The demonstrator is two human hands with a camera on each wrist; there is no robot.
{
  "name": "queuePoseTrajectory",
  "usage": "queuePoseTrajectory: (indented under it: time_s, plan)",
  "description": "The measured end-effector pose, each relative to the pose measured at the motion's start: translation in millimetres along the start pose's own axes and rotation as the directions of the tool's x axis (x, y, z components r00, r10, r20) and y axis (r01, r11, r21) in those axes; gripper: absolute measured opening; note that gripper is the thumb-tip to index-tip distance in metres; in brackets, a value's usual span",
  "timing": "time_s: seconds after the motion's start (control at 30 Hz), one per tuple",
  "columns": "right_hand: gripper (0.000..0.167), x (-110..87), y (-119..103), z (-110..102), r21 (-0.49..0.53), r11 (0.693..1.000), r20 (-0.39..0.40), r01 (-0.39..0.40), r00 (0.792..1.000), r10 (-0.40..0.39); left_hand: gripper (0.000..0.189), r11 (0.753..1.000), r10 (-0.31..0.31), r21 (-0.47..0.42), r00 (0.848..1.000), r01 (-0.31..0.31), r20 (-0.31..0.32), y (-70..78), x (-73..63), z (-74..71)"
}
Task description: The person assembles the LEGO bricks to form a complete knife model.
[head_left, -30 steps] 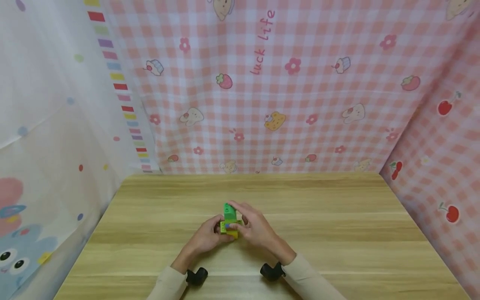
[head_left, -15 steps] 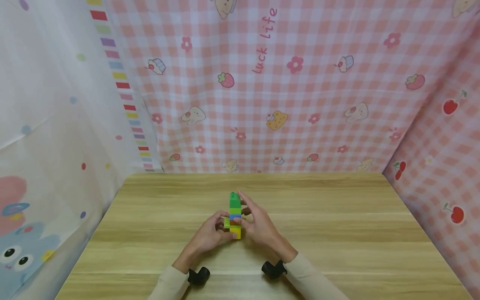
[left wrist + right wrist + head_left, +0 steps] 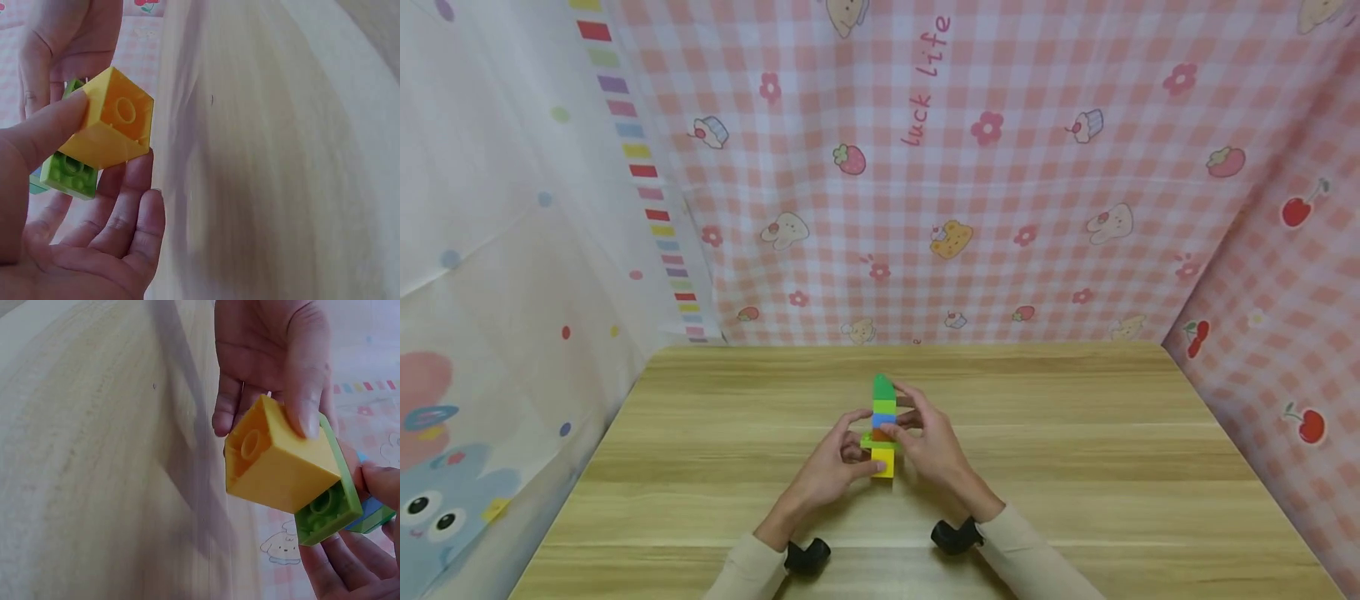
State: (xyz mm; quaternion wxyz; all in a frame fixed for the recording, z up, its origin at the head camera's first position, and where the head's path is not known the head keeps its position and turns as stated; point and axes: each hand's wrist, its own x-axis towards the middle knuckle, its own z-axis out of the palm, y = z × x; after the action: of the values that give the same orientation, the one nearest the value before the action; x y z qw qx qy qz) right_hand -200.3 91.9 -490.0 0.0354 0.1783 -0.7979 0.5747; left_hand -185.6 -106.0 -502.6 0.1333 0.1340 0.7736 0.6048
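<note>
A small tower of toy building blocks is held upright between both hands, lifted so its hollow underside shows in the wrist views. At its base is a yellow block point(image 3: 887, 457), then a wider lime green piece point(image 3: 328, 515) that juts out at the sides. Above come a red-orange block point(image 3: 877, 434), a blue block point(image 3: 883, 419), another lime green block point(image 3: 883, 407) and a sloped dark green block point(image 3: 883, 388) on top. My left hand point(image 3: 825, 463) pinches the yellow block between thumb and fingers. My right hand point(image 3: 934, 443) grips the tower higher up, thumb by the red-orange block.
A wood-grain table point(image 3: 700, 467) lies beneath the hands. Behind it hangs a pink checked cloth point(image 3: 820, 200), with a white patterned cloth point(image 3: 512, 267) at the left. Each wrist carries a black device point(image 3: 807, 557).
The block tower has tipped from leaning, with its top studs showing, to upright with its front showing. Both hands have shifted slightly right with it.
</note>
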Motion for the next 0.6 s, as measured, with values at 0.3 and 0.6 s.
queuePoseTrajectory:
  time_s: [0.3, 0.6]
  plan:
    - [0.069, -2.1, 6, -7, 0.041, 0.998, 0.037, -0.052, 0.998, 0.051, 0.081, 0.999, 0.028, -0.032, 0.999, -0.027, 0.029, 2.3, 3.5, 7.2]
    - [0.069, -3.9, 18, -14, 0.023, 0.997, 0.024, -0.07, 0.997, 0.069, 0.079, 0.998, 0.028, 0.058, 0.998, -0.031, 0.052, 3.2, 9.7, 14.3]
